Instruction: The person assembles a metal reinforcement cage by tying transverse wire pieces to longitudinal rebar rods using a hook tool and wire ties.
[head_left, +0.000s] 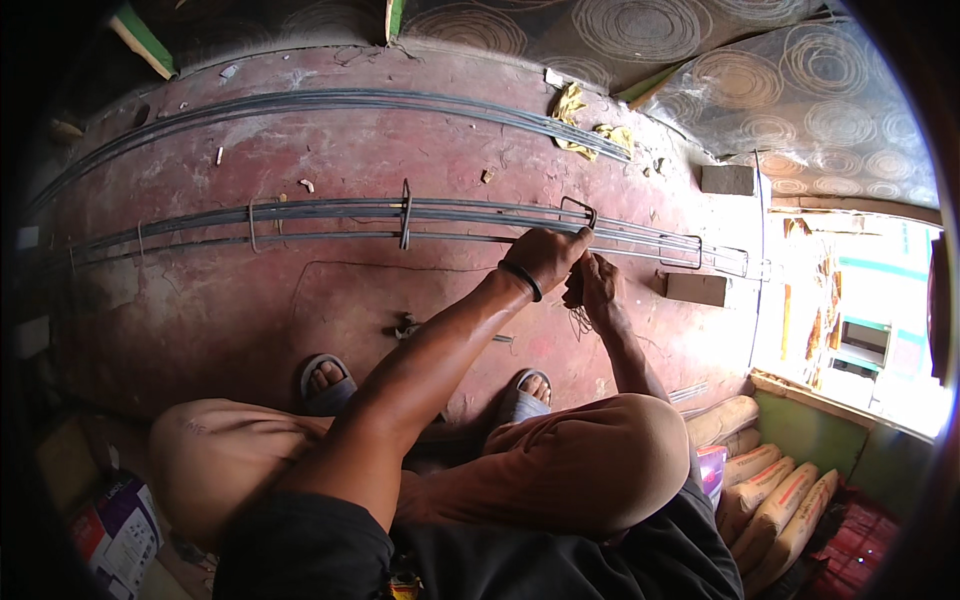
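Observation:
A long cage of steel rebars (330,212) lies across the red floor, ringed by rectangular wire stirrups (405,215). My left hand (545,258), with a black band on its wrist, reaches over my knee. Its fingertips are pinched together on thin binding wire at the bars, just under one stirrup (578,208). My right hand (597,285) sits right beside it, a little nearer to me. It is closed around a small bunch of binding wire (580,320) that hangs down from the fist. Both hands touch at the same spot on the cage.
A second bundle of bars (330,100) runs along the back, with a yellow rag (570,105) on it. Two bricks (697,288) lie at the right. Filled sacks (770,480) are stacked at the lower right, and a cardboard box (115,520) is at the lower left. A small tool (405,325) lies by my sandalled feet (325,380).

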